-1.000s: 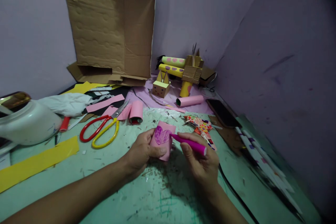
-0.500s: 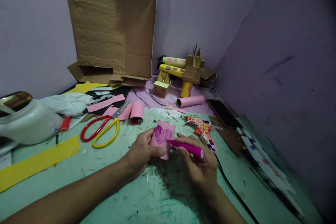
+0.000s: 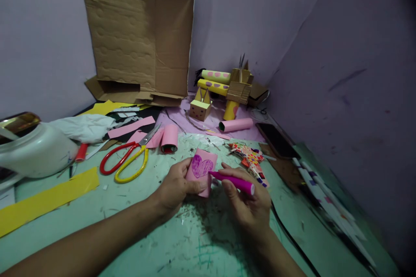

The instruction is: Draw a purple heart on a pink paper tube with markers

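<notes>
Holding a short pink tube near the front-center of the green table, the L hand is closed on its L side, thumb across the lower front, other fingers mostly hidden. The tube stands roughly upright, tilted a bit, w/ a filled-in purple heart facing the camera. The R hand has a magenta marker pinched btwn thumb & fingers, no visible slack; its tip is at the tube's R edge, just beside the heart's lower R side. Can't tell if the tip touches.

L of the hands: scissors w/ 1 red & 1 yellow handle, blades pointing up & R twd a pink roll. Farther L: a yellow strip, a red tube & a white pot. R side: a colorful patterned piece just beyond the R hand, a phone, & a black cord running twd the bottom edge.

In back: a long pink tube lying flat, a small box w/ pointed ears, & a big open cardboard box upright nr the wall.
</notes>
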### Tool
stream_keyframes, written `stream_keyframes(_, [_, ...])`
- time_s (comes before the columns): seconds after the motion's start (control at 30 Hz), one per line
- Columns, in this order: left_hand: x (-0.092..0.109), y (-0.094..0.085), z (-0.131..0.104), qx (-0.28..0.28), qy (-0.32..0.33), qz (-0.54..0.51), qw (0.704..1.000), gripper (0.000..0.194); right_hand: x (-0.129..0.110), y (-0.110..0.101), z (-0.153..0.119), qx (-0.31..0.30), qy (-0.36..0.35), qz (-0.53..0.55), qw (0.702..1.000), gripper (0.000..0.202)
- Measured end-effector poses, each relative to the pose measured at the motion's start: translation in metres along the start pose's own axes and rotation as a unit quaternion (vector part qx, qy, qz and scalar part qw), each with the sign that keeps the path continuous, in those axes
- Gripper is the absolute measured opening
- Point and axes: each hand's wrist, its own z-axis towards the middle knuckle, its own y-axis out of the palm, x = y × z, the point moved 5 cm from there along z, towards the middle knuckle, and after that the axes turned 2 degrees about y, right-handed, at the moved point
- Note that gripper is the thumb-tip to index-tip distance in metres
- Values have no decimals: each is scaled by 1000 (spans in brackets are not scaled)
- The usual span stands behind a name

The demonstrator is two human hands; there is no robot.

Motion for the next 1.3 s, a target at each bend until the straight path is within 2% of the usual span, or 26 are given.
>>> stream_keyframes(0.2, [0,0,-1,1,0,1,1000,48,-1,1,0,7,-11,3,1000,18])
stream_keyframes(0.37, [0,0,-1,6,7,9,1000,48,-2,6,-2,-23,-33,-1,999,19])
stream_keyframes(0.53, [2,0,-1,25,12,18,999,49,-2,3,-2,2,-37,-16,999,20])
stream_keyframes(0.67, [1,-1,0,33,8,21,999,48,-3,5,-3,-16,-42,-19,999,19])
stream_keyframes(0.8, [2,-1,-1,34,11,24,999,48,-3,2,-2,10,-42,-27,999,20])
stream_keyframes(0.93, [1,0,-2,29,6,24,999,45,-4,4,-1,-7,-39,-23,999,20])
stream_keyframes(1.1, [2,-1,0,17,27,26,999,47,-2,0,0,34,-28,-31,999,21])
stream_keyframes(1.3, [0,-3,1,15,19,32,999,46,0,1,-2,12,-28,-27,999,19])
